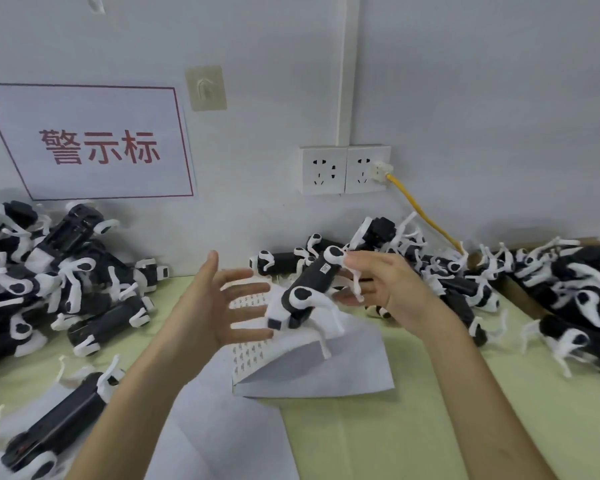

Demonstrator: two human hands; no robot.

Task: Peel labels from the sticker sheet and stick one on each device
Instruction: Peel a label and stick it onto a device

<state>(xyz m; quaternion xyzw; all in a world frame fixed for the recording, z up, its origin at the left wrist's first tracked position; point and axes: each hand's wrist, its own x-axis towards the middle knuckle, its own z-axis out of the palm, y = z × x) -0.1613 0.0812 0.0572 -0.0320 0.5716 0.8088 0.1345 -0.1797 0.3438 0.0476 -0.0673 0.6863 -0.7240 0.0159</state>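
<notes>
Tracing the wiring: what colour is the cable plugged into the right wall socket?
Yellow cable, white plug; clear in the head view.

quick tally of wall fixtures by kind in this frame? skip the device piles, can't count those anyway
Socket plate: 2, side by side
Plug with yellow cable: 1, in the right plate
Adhesive hook: 1
Red-bordered sign: 1
Cable conduit: 1, running up from the sockets
Total: 6
</notes>
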